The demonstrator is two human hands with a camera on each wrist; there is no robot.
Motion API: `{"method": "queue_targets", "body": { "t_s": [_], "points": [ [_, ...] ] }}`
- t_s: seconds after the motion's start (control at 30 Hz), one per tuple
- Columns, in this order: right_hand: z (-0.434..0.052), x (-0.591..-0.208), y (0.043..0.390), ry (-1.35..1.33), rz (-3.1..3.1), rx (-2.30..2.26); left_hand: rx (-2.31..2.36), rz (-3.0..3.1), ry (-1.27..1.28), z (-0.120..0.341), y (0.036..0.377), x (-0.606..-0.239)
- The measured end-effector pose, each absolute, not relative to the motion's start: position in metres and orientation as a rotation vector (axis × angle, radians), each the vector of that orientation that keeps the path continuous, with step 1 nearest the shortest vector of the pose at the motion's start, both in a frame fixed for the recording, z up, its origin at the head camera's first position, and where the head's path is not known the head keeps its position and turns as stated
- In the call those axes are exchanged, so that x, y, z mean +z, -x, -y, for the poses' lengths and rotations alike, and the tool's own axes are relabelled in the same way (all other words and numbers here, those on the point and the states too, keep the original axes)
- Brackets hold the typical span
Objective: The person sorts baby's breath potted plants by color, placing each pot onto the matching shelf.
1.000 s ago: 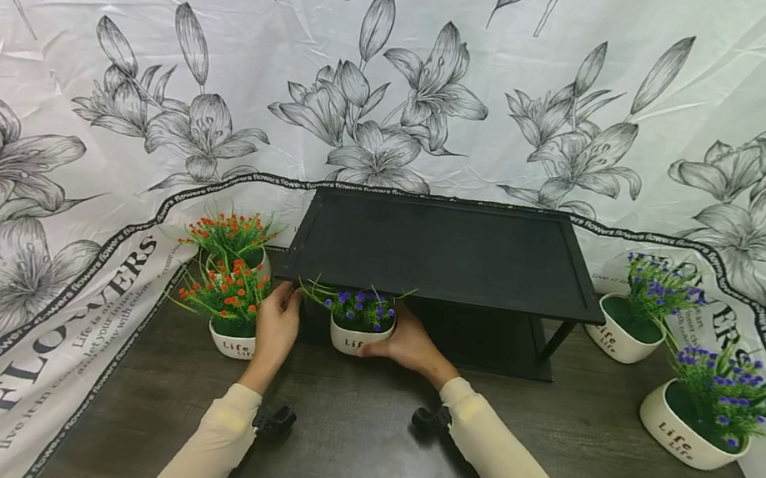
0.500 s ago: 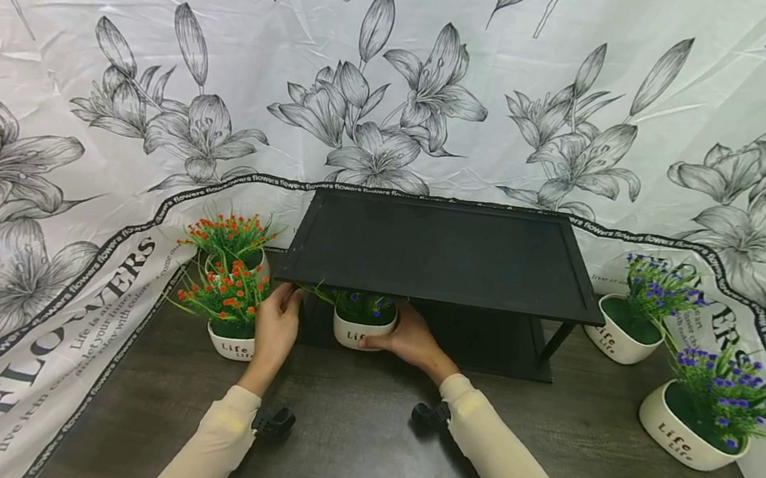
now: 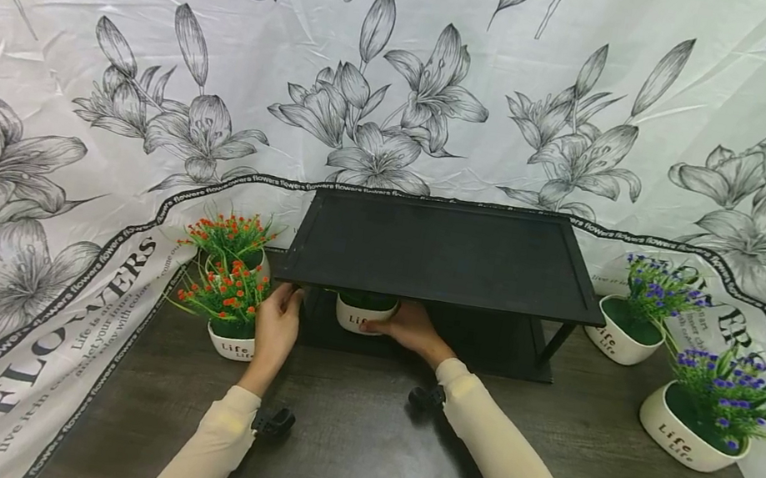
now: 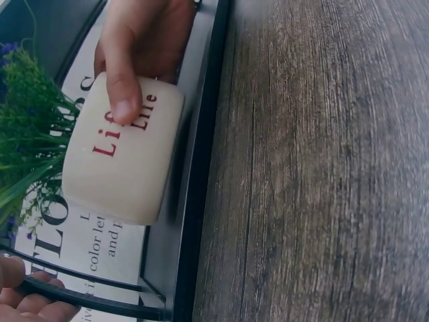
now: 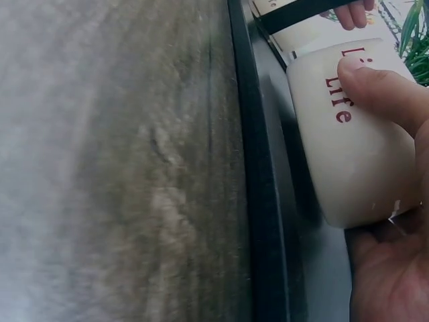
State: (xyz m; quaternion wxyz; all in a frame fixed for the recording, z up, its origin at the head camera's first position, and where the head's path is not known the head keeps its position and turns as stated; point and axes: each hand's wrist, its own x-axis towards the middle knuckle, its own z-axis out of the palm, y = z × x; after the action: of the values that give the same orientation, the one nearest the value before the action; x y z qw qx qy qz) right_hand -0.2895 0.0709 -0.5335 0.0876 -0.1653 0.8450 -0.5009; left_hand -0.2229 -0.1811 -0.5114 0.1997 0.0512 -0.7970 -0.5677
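Observation:
A white flower pot [image 3: 352, 315] with red "Life" lettering is between the two levels of a black two-tier rack [image 3: 445, 254]. My right hand [image 3: 416, 332] holds it from the right side, thumb across the front. In the right wrist view, the pot [image 4: 110, 178] tilts slightly over the lower shelf; whether its base touches the shelf I cannot tell. Purple flowers and green leaves [image 4: 33, 121] rise from it, mostly hidden under the top shelf in the head view. My left hand [image 3: 277, 329] grips the rack's left front post [image 4: 87, 300].
Two pots of orange flowers [image 3: 231, 346] stand left of the rack, close to my left hand. On the right are two pots of purple flowers [image 3: 688, 434]. A flower-printed white cloth [image 3: 413, 58] hangs behind the dark wooden table [image 3: 347, 453].
My right hand has pushed the purple-flower pot back under the top shelf, so its flowers are now hidden from the head view. The left hand stays on the post.

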Motion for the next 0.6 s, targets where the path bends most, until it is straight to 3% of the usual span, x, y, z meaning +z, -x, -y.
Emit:
{"method": "queue_targets", "body": {
  "t_s": [0.6],
  "points": [
    [-0.064,-0.529,0.315,0.559,-2.505,-1.482,-1.6,2.237,-0.132,0.183,0.225,-0.509]
  ]
}}
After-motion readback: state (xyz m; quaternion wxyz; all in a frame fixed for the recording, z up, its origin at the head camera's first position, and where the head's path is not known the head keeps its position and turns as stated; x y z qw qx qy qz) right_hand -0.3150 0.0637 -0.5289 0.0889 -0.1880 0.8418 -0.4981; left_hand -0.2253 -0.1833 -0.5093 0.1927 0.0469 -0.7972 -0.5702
